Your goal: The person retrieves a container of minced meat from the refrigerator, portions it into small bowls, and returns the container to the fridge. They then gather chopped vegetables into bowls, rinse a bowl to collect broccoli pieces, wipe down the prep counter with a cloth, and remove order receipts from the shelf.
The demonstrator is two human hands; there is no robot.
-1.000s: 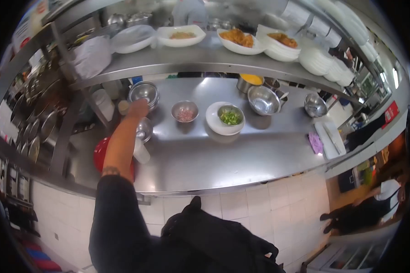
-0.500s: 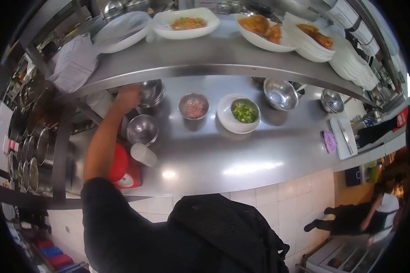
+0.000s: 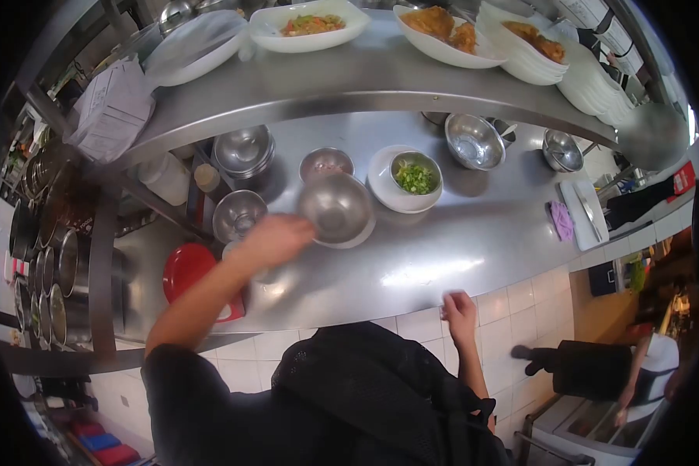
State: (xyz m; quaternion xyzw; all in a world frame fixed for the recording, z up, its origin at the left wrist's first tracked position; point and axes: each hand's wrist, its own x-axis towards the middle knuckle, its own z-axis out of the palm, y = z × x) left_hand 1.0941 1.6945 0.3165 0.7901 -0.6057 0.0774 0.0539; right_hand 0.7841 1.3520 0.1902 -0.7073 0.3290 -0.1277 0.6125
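Note:
My left hand (image 3: 278,242) grips the rim of a shiny steel mixing bowl (image 3: 335,206), held over the counter. That bowl partly covers a smaller steel bowl of chopped pink food (image 3: 326,165). To the right, a steel bowl of chopped green vegetables (image 3: 416,175) sits on a white plate (image 3: 379,189). Left of my hand stands a steel bowl (image 3: 239,214), and behind it a stack of steel bowls (image 3: 242,151). My right hand (image 3: 460,307) holds nothing, fingers loosely curled and apart, near the counter's front edge.
Above the counter (image 3: 443,256), a steel shelf (image 3: 303,81) carries dishes of food and stacked white bowls (image 3: 520,58). A red object (image 3: 186,268) stands left, a purple cloth (image 3: 561,220) and white board (image 3: 579,203) with a knife right. A person (image 3: 598,377) stands at far right.
My left hand has moved from the stacked bowls toward me and to the right, bringing a steel bowl with it. My right hand has come into view at the front edge.

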